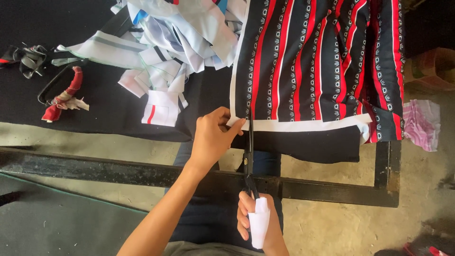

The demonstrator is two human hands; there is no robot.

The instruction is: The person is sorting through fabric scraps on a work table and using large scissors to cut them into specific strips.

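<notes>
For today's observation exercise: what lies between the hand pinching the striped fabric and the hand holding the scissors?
In the head view, the scissors' black blades span from right hand up to left hand, crossing the table's dark frame bar.

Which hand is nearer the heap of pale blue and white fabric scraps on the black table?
Left. The left hand pinches the striped fabric's edge, just below the heap of fabric scraps; the right hand holds scissors farther down.

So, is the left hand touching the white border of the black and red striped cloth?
Touching. The head view shows the left hand pinching the white border at its corner.
</notes>
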